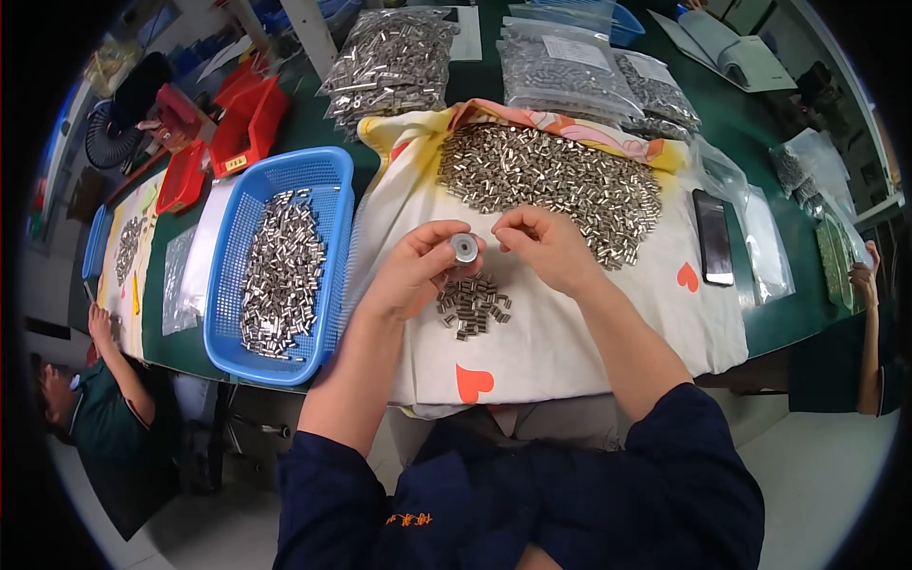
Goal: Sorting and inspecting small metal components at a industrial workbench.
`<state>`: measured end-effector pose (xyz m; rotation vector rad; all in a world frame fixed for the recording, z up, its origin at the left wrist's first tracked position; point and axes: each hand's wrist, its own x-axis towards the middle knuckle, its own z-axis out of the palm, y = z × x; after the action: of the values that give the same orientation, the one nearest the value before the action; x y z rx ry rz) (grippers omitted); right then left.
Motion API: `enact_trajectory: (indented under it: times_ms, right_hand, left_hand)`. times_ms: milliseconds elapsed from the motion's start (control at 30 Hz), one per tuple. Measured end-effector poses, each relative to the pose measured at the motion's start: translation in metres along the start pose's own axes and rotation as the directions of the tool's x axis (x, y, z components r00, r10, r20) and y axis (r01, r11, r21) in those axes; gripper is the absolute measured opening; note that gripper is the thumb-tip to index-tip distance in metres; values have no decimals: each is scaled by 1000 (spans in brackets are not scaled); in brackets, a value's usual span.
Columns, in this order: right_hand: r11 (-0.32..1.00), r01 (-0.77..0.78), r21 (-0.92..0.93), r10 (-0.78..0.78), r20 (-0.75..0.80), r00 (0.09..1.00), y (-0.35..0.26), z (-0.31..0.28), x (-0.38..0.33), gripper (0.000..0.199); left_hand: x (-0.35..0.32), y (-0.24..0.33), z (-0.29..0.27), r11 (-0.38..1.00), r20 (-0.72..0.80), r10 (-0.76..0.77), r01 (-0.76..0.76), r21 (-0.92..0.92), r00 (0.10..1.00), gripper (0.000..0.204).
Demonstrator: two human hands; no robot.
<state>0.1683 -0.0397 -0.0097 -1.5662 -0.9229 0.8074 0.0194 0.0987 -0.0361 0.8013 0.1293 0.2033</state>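
Round metal piece (464, 248): in the left hand, above the cloth (570, 347).
Left hand (413, 271): thumb and fingers closed around its edge.
Right hand (549, 249): thumb and forefinger drawn together just beside it; cannot tell whether they grip anything.
Small pile (472, 309): metal cylinders, below the hands.
Large pile (560, 185): similar cylinders, farther back.
Blue basket (217, 304): more cylinders, at left.
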Motion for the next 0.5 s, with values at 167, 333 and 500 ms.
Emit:
enact_trajectory:
  times_ms: [167, 333, 500]
  right_hand:
    - [944, 8, -329, -2, 18, 1000, -1, 9, -3, 13]
    - [784, 424, -453, -319, 291, 902, 11, 43, -18, 34]
    - [490, 629, -604, -412, 475, 777, 18, 61, -33, 47]
  left_hand:
    - [0, -4, -8, 988, -56, 34, -25, 155, 998, 25]
    - [10, 4, -12, 955, -251, 296, -286, 78, 921, 25]
    - [15, 3, -15, 936, -300, 336, -280, 216, 893, 25]
